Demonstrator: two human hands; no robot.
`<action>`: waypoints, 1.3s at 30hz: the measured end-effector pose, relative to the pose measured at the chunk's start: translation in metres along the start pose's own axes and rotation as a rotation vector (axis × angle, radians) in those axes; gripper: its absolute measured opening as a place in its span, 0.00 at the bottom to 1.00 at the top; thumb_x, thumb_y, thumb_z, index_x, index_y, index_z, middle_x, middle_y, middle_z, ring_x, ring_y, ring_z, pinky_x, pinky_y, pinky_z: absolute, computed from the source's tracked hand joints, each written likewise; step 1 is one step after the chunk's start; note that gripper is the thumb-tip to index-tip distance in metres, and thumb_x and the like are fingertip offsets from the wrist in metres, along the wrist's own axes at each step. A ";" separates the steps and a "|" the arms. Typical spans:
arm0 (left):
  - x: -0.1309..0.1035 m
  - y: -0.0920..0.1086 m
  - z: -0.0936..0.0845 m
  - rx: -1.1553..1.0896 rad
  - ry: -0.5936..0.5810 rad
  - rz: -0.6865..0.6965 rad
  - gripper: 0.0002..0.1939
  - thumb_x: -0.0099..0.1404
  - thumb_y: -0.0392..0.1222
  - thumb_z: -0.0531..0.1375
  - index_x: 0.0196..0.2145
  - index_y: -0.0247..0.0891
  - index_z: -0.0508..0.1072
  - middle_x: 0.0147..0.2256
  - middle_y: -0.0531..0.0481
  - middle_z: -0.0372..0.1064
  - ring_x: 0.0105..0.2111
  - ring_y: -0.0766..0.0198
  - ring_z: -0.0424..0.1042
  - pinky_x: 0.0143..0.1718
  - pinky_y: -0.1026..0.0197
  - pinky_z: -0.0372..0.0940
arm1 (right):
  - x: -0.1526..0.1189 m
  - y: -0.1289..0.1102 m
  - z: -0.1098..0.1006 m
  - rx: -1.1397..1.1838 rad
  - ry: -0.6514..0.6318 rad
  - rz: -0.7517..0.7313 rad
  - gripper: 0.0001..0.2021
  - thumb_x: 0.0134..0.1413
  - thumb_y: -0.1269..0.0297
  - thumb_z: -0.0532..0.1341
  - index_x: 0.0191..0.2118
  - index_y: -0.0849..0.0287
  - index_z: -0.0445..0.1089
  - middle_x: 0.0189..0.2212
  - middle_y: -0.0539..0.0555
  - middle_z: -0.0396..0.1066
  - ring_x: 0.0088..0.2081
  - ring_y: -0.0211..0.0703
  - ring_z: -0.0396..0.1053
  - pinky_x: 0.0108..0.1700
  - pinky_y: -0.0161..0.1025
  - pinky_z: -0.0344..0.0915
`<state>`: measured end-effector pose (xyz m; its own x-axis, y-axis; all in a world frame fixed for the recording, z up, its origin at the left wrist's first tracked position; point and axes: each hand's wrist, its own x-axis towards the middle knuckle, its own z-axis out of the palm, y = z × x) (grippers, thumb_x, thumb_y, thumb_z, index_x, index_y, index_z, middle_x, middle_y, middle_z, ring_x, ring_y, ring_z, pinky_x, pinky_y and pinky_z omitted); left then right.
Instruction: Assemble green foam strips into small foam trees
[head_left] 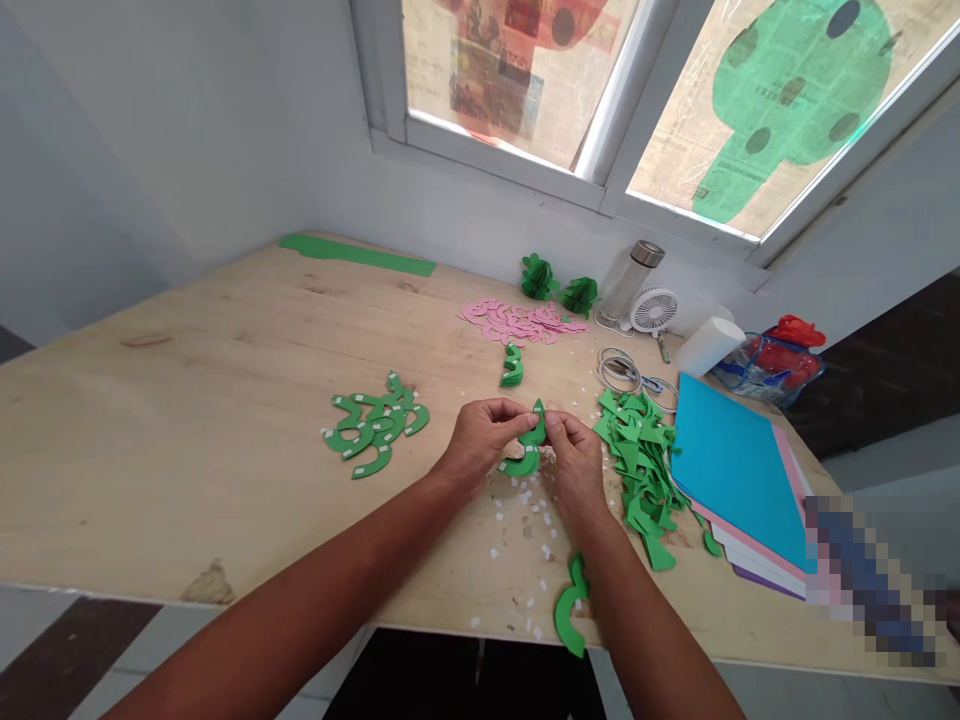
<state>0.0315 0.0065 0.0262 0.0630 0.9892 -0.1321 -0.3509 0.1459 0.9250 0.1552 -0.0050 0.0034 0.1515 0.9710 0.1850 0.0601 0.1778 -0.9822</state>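
Between my hands is a curved green foam or paper piece [529, 457] with small white squares on it. The fingers of my left hand [480, 440] pinch its upper left side, and my right hand [576, 465] pinches its upper right edge. Small white bits lie scattered on the table below. A small green stack [511, 366] sits just beyond my hands. To the left lies a loose pile of curved green pieces [379, 425] with white squares. Another green curved piece [568, 610] rests at the table's front edge, beside my right forearm.
Green scraps [641, 465] and blue sheets [739, 470] lie right of my hands. Behind are pink cutouts [517, 321], green paper ornaments [538, 277], a bottle [634, 280], a small fan [653, 311], a white roll [709, 346] and a clear bag [776, 365].
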 end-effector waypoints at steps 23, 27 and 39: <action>0.000 0.000 0.001 0.003 0.009 0.006 0.12 0.42 0.45 0.70 0.20 0.34 0.74 0.19 0.52 0.70 0.19 0.68 0.66 0.21 0.66 0.60 | 0.001 -0.002 0.004 0.082 0.007 0.047 0.10 0.46 0.58 0.63 0.31 0.60 0.74 0.24 0.50 0.72 0.28 0.39 0.66 0.32 0.36 0.62; 0.000 0.000 0.001 0.023 0.009 0.031 0.12 0.42 0.45 0.69 0.20 0.34 0.75 0.19 0.51 0.70 0.20 0.67 0.66 0.22 0.65 0.60 | 0.002 -0.001 0.003 0.065 0.009 0.032 0.10 0.46 0.57 0.63 0.30 0.60 0.74 0.25 0.50 0.73 0.28 0.39 0.66 0.32 0.36 0.62; 0.006 -0.005 -0.005 0.002 -0.027 0.055 0.14 0.43 0.42 0.70 0.28 0.34 0.74 0.24 0.51 0.71 0.26 0.66 0.69 0.30 0.64 0.63 | 0.001 -0.004 0.004 0.112 -0.019 0.039 0.10 0.47 0.57 0.63 0.30 0.59 0.74 0.25 0.51 0.73 0.31 0.41 0.68 0.34 0.37 0.64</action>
<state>0.0292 0.0122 0.0189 0.0687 0.9951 -0.0713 -0.3530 0.0911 0.9312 0.1515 -0.0040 0.0073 0.1331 0.9802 0.1469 -0.0567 0.1555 -0.9862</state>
